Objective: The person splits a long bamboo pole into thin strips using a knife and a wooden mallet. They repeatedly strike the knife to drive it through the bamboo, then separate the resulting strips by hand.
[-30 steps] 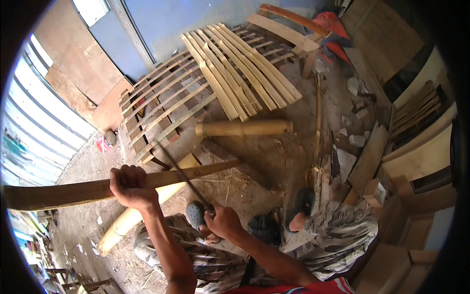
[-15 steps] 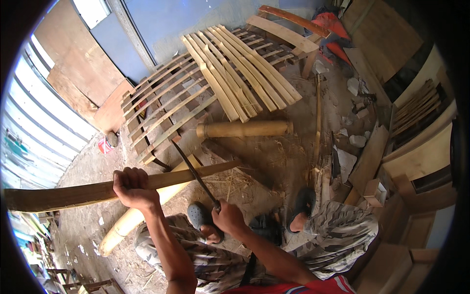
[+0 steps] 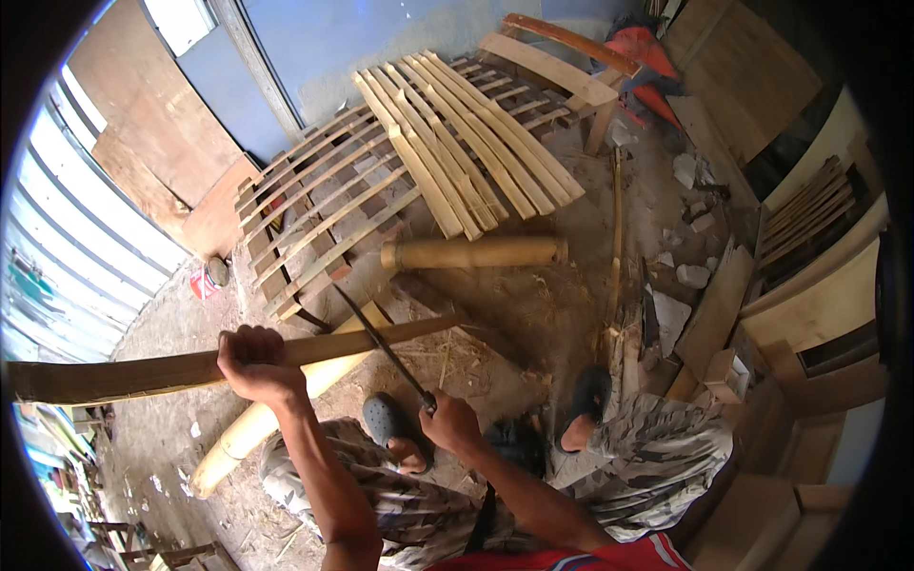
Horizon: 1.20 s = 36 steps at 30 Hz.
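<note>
My left hand (image 3: 259, 364) is closed around a long split bamboo strip (image 3: 124, 378), which runs from the far left toward the middle and tapers at its right end. In my right hand (image 3: 451, 423) is the dark handle of a long, narrow-bladed knife (image 3: 398, 365). Its blade slants up and left across the strip, right of my left hand; whether the edge touches the strip I cannot tell. Beneath the strip, a thick yellowish bamboo pole (image 3: 238, 443) lies at a slant on the floor, partly hidden by the strip and my left arm.
Several split bamboo lengths (image 3: 457, 143) rest on a slatted wooden frame (image 3: 276, 214). A short bamboo section (image 3: 486, 251) and a dark board (image 3: 490, 344) lie before me. Rubble (image 3: 693, 276) and wooden furniture pieces (image 3: 814, 300) stand at the right. A wooden bench (image 3: 552, 67) is at the back.
The knife and my right hand have shifted slightly down and to the right along the strip. My left hand keeps its hold, and the strip has barely moved.
</note>
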Each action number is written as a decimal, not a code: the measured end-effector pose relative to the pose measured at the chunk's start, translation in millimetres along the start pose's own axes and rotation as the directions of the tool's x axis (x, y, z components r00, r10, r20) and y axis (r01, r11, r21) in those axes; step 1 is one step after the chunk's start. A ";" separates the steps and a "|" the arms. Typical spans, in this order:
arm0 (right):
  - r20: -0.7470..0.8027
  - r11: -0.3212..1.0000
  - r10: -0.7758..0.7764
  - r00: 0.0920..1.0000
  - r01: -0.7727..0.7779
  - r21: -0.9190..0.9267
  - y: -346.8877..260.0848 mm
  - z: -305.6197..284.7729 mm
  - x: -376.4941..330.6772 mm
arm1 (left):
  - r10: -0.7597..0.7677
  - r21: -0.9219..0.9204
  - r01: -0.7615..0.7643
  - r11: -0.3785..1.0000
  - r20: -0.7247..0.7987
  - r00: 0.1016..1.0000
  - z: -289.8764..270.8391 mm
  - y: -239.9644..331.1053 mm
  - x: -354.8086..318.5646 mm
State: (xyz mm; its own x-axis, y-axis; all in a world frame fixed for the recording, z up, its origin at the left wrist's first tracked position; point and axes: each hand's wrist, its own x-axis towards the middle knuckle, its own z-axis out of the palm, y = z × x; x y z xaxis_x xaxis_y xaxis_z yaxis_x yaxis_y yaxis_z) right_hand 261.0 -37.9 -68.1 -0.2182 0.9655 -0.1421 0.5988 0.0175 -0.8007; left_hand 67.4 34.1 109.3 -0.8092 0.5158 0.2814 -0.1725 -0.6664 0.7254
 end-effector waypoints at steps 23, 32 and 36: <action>0.217 0.860 0.181 0.959 -0.261 0.437 -17.7 -78.3 22.7 | -0.099 0.113 0.088 0.990 0.092 0.991 91.4 -49.2 11.3; 0.301 0.791 0.176 0.937 -0.317 0.523 -34.8 -86.8 26.6 | -0.085 0.223 0.025 0.974 0.264 0.961 136.9 -34.5 33.4; 0.316 0.786 0.189 0.930 -0.336 0.519 -42.5 -72.2 32.8 | -0.142 0.354 0.035 0.934 0.281 0.949 118.1 -61.3 32.9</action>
State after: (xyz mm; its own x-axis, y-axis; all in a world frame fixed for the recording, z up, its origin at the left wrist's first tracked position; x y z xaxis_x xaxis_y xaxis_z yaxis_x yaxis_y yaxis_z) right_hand 284.1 11.8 3.3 -0.3338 0.8186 -0.4673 0.1438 -0.4457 -0.8835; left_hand 117.7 155.5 148.3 -0.5860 0.7354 0.3402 0.0092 -0.4138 0.9103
